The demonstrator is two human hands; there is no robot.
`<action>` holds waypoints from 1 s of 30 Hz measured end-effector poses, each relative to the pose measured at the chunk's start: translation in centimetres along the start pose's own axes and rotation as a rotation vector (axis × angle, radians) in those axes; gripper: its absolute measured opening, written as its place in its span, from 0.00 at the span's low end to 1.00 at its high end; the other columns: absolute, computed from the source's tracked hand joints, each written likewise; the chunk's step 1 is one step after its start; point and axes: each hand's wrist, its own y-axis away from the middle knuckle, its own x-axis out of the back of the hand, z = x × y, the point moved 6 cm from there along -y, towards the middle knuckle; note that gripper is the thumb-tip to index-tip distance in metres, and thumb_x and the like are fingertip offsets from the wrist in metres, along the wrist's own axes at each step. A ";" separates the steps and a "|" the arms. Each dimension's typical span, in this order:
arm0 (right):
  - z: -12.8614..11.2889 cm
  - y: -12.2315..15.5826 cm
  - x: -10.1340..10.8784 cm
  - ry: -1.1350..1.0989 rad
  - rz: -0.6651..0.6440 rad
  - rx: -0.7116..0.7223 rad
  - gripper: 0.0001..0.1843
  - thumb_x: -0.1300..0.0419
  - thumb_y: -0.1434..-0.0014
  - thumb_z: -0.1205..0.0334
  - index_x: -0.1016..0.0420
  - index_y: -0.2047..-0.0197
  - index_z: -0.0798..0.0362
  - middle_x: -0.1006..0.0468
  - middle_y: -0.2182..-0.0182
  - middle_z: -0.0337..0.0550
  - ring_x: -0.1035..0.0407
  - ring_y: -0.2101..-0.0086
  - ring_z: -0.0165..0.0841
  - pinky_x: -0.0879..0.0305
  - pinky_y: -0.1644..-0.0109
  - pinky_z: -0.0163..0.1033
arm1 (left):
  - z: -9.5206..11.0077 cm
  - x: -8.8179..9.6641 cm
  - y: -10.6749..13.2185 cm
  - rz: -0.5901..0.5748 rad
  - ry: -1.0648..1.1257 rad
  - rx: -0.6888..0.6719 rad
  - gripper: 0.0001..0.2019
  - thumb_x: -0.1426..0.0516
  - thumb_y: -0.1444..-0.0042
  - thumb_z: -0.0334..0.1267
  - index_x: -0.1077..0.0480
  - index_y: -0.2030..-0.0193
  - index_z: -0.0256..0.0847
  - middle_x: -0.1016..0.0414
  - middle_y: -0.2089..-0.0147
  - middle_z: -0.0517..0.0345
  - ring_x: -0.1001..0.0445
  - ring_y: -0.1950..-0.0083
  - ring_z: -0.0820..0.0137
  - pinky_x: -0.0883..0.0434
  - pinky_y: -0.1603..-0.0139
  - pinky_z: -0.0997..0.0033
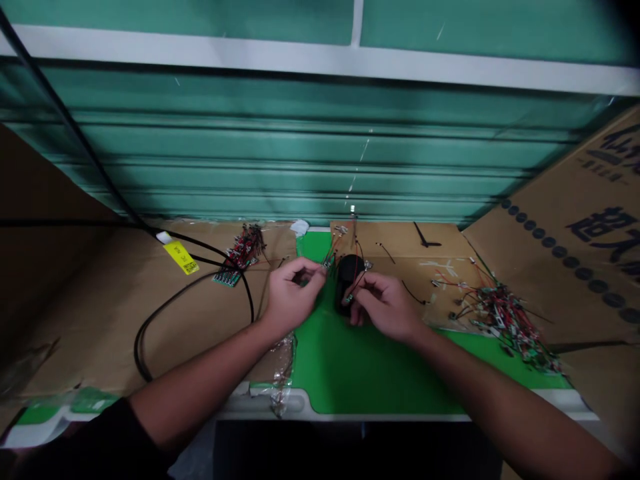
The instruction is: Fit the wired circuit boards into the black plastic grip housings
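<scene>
Head view: left hand (pixel 293 300), right hand (pixel 385 307) pinching wires (pixel 349 299) beside black cylinder (pixel 349 275); green mat (pixel 370 370) open to front edge (pixel 380 415).

A cylinder (pixel 349 280) stands on the work mat (pixel 370 367), with a heap of wired boards (pixel 510 320) to its right, a smaller bundle (pixel 244 248) to its left, and a corrugated shutter (pixel 300 153) behind.

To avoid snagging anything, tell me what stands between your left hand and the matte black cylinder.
Only thin red and black wires with a small metal-tipped connector, running from the left hand, cross the narrow gap to the matte black cylinder. Nothing else visible stands there.
</scene>
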 end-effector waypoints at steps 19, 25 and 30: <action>-1.6 0.6 1.2 -0.047 -0.327 0.038 0.08 0.33 0.37 0.59 0.23 0.65 0.54 0.21 0.73 0.39 0.24 0.77 0.29 0.28 0.73 0.33 | -1.7 1.8 -2.3 -0.067 -0.535 -0.067 0.19 0.37 0.39 0.46 0.32 0.77 0.42 0.34 0.80 0.63 0.37 0.76 0.72 0.43 0.70 0.68; -1.5 0.7 0.5 0.083 -0.236 0.083 0.06 0.36 0.38 0.60 0.26 0.66 0.52 0.23 0.76 0.37 0.26 0.77 0.30 0.32 0.73 0.33 | 0.4 -1.6 0.2 -0.302 0.037 0.083 0.23 0.35 0.37 0.58 0.24 0.71 0.39 0.32 0.78 0.62 0.40 0.76 0.74 0.44 0.74 0.71; -1.5 0.8 0.0 0.324 -0.160 0.158 0.05 0.40 0.40 0.62 0.29 0.68 0.51 0.24 0.78 0.36 0.28 0.76 0.31 0.36 0.72 0.34 | 0.3 -2.5 1.4 -0.315 -0.001 0.075 0.20 0.27 0.46 0.55 0.17 0.65 0.37 0.26 0.75 0.59 0.38 0.76 0.75 0.44 0.76 0.73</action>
